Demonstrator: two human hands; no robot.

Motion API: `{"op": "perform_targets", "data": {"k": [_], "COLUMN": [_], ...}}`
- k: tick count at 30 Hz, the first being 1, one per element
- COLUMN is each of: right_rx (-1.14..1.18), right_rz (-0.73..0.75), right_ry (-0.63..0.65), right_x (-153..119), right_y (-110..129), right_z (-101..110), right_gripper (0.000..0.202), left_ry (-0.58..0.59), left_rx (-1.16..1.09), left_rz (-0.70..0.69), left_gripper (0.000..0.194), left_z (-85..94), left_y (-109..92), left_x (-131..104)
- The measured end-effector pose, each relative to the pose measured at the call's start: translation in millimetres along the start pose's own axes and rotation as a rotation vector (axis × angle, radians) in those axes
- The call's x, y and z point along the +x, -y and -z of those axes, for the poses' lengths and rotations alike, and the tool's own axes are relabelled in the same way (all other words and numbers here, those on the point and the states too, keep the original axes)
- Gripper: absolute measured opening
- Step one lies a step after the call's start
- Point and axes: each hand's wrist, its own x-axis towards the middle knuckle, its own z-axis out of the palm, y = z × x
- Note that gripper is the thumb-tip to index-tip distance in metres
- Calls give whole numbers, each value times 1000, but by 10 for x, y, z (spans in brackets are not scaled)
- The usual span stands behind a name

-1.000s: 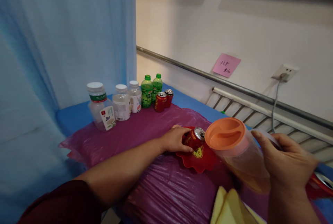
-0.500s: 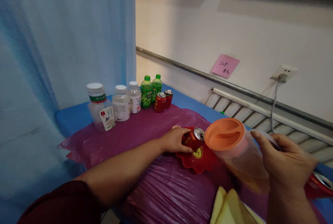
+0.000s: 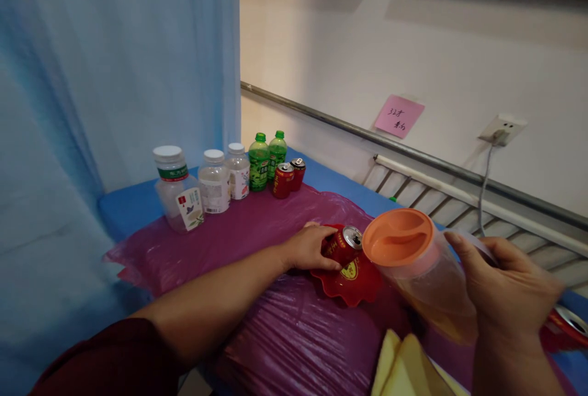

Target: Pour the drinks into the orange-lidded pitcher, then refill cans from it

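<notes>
Count on the purple plastic sheet [image 3: 257, 243]: three clear bottles with white caps [image 3: 214, 180], two green bottles [image 3: 267, 160], two red cans at the back [image 3: 288, 176], and one more red can [image 3: 342, 244] near the front. One red scalloped dish [image 3: 353, 282] sits under that front can. One pitcher [image 3: 420, 270], one pink note [image 3: 399, 116] on the wall.

Left hand [image 3: 310, 247]: fingers curled around the front can, holding it on the dish. Can is upright, top opened, red with gold lettering.

Right hand [image 3: 505, 289]: closed around the pitcher's handle. Pitcher is clear plastic with an orange lid, tilted toward the can, amber liquid inside, lid edge just beside the can top.
</notes>
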Motion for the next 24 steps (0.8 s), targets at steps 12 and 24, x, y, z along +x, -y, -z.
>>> {"op": "perform_targets", "data": {"k": [12, 24], "right_rx": [-1, 0], "right_rz": [2, 18], "right_ry": [-25, -26], "right_x": [-2, -9], "right_y": [14, -10], "right_z": [-1, -16], "right_gripper": [58, 58], "left_ry": [2, -5], "left_rx": [4, -9], "left_rz": [-10, -13], "left_gripper": [74, 78], "left_z": [-7, -14], "left_y": [10, 23], "left_x": [-7, -3]}}
